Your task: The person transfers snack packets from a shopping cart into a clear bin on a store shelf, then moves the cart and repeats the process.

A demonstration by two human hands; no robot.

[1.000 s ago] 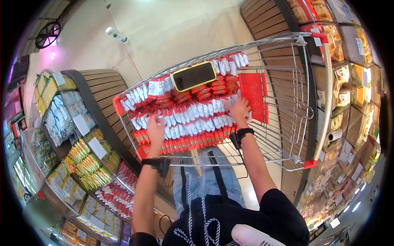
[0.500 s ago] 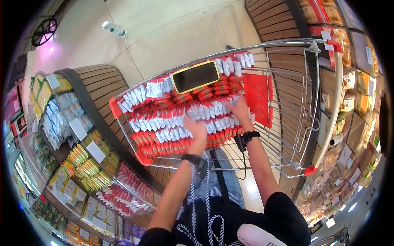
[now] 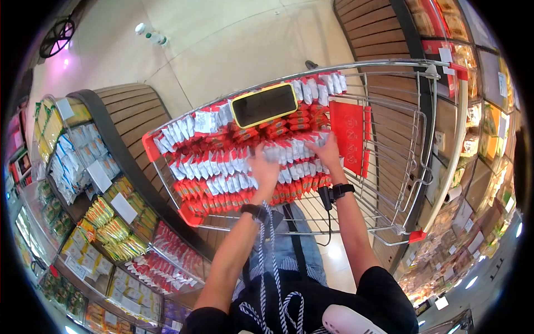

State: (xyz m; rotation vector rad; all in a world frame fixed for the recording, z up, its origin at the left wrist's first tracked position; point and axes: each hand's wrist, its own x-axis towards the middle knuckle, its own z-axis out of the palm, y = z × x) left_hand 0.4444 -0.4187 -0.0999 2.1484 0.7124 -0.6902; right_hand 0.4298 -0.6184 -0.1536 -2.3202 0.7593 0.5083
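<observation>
Rows of red and white packets (image 3: pixel 222 167) stand packed side by side in a metal shopping cart (image 3: pixel 384 62). My left hand (image 3: pixel 265 170) rests on the middle row, its fingertips hidden among the white packet ends. My right hand (image 3: pixel 327 151) touches the right end of that row, thumb and fingers around the last packets. Several packets lie between the two hands. A phone in a yellow case (image 3: pixel 265 105) lies on the packets at the cart's far side. To the right of the packets is a flat red package (image 3: pixel 350 136).
Shelves with snack packets (image 3: pixel 114 220) stand on the left, and more stocked shelves (image 3: pixel 478 128) on the right. Bottles (image 3: pixel 151 35) are on the floor beyond the cart. A black device with a cable (image 3: pixel 325 197) hangs near my right wrist.
My left hand has shifted slightly left and up along the middle row. My right hand stays at the row's right end. The view has shifted slightly.
</observation>
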